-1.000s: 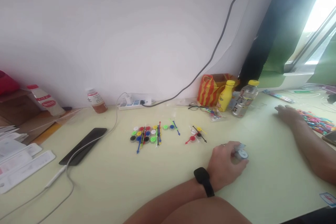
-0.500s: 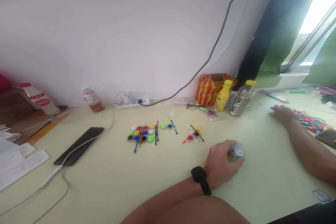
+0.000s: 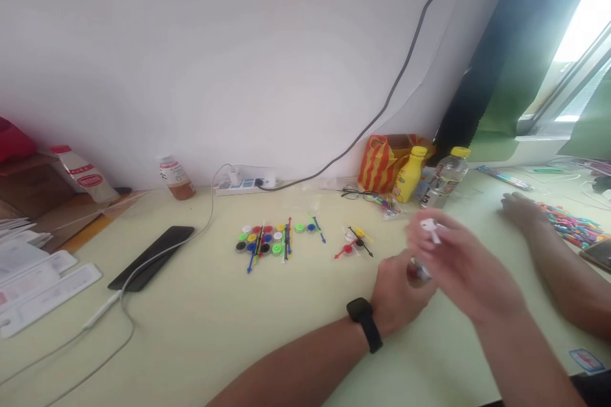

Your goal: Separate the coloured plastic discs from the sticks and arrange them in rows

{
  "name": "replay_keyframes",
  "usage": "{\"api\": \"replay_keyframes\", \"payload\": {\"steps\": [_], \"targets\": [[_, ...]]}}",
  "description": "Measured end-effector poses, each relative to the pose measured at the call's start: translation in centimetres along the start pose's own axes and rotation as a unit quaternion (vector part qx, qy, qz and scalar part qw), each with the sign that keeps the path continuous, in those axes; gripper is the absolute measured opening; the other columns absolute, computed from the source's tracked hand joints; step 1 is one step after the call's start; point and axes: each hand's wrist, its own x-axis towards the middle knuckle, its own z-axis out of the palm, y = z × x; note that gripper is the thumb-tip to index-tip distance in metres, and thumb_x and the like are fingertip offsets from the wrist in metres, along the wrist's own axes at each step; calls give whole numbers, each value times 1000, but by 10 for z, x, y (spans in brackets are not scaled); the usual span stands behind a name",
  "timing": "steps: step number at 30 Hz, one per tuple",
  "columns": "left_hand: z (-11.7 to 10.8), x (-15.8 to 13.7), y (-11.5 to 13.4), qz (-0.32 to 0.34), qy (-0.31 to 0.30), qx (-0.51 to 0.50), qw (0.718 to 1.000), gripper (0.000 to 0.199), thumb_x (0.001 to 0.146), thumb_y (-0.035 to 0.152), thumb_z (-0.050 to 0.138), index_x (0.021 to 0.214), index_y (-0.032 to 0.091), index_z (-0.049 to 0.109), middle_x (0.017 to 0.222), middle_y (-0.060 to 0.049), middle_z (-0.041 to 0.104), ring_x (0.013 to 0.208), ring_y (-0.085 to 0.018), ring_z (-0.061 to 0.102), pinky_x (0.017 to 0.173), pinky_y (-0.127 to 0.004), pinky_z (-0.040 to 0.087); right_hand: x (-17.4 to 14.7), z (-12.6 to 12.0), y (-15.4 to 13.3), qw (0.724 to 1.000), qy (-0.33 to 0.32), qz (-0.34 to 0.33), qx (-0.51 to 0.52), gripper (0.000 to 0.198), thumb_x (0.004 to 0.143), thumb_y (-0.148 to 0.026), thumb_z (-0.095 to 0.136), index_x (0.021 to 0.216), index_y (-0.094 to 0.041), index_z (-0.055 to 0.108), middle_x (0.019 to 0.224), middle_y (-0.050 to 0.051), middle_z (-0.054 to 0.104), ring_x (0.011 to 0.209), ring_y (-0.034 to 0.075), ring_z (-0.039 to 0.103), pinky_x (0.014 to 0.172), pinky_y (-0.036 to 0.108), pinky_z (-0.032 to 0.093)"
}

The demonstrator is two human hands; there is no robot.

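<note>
My left hand (image 3: 398,292), with a black watch at its wrist, is curled around a small grey-white object (image 3: 422,271) above the table. The hands mostly cover it, so its kind is unclear. My right hand (image 3: 465,261) is raised just beside it, slightly blurred, pinching a white wireless earbud (image 3: 431,229) at the fingertips. To the left of my hands lie a red arrow spinner (image 3: 346,248) and other spinners crossed together. Farther left is a cluster of coloured round pieces (image 3: 265,240) with thin arrows laid over them.
Another person's arm (image 3: 548,254) rests at the right near a pile of colourful small pieces (image 3: 568,222). A yellow bottle (image 3: 408,175), a clear bottle (image 3: 443,178) and a striped bag (image 3: 377,162) stand behind. A black phone-like slab (image 3: 153,257) and a cable lie left.
My right hand has come up from below into view beside the left, holding the earbud. My left hand keeps its grip on the grey-white object. The view has shifted slightly.
</note>
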Motion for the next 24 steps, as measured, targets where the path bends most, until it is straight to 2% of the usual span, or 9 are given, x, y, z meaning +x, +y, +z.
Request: {"api": "replay_keyframes", "payload": {"steps": [2, 3, 5, 8, 13, 17, 20, 24], "targets": [[-2, 0, 0, 14, 9, 0, 1000, 40, 81, 31, 80, 119, 23, 73, 88, -1, 75, 80, -18, 68, 79, -30, 58, -7, -44, -1, 989, 82, -20, -117, 15, 87, -36, 77, 98, -26, 77, 82, 1, 60, 75, 13, 54, 66, 22, 51], [-2, 0, 0, 18, 16, -1, 1000, 45, 80, 32, 81, 123, 24, 72, 91, -1, 76, 81, -18, 69, 79, -31, 59, -11, -61, 1, 975, 120, -34, -185, 19, 87, -40, 76, 101, -26, 76, 86, 2, 64, 77, 14, 57, 68, 23, 53], [-2, 0, -2, 18, 28, -2, 999, 49, 81, 33, 82, 127, 25, 70, 94, -3, 77, 85, -19, 70, 81, -32, 60, -20, -83, 8, 927, 169, -47, -332, 27, 87, -47, 76, 106, -27, 75, 91, 4, 70, 80, 18, 64, 71, 28, 57], [-1, 1, -3, 19, 35, -1, 999, 49, 81, 36, 82, 127, 24, 70, 96, -4, 78, 87, -21, 71, 84, -35, 61, -28, -98, 24, 866, 152, -62, -472, 34, 88, -56, 70, 106, -27, 73, 101, 7, 76, 87, 25, 72, 75, 34, 62], [-2, 1, -3, 20, 22, -15, 999, 49, 84, 40, 80, 129, 24, 70, 100, -5, 79, 90, -22, 73, 84, -36, 63, -31, -109, 44, 807, 101, -89, -574, 34, 95, -57, 56, 108, -28, 71, 108, 9, 79, 93, 29, 76, 72, 39, 64], [-2, 0, -3, 22, 21, -20, 999, 50, 84, 39, 80, 130, 23, 69, 100, -5, 79, 90, -22, 74, 84, -35, 63, -29, -114, 47, 785, 92, -106, -603, 34, 96, -55, 54, 109, -29, 71, 108, 8, 79, 92, 29, 76, 69, 39, 63], [-2, 0, -3, 28, 18, -27, 999, 49, 86, 39, 79, 131, 23, 69, 104, -6, 79, 91, -22, 74, 84, -35, 63, -28, -115, 48, 782, 86, -100, -609, 33, 97, -55, 53, 110, -30, 70, 110, 6, 78, 94, 27, 75, 74, 38, 63], [-2, 0, -1, 26, 20, -37, 999, 50, 86, 38, 79, 132, 21, 69, 103, -6, 80, 90, -22, 74, 86, -36, 63, -26, -118, 48, 778, 85, -96, -615, 31, 96, -56, 55, 106, -29, 68, 103, 6, 77, 85, 26, 73, 72, 38, 62]]}}
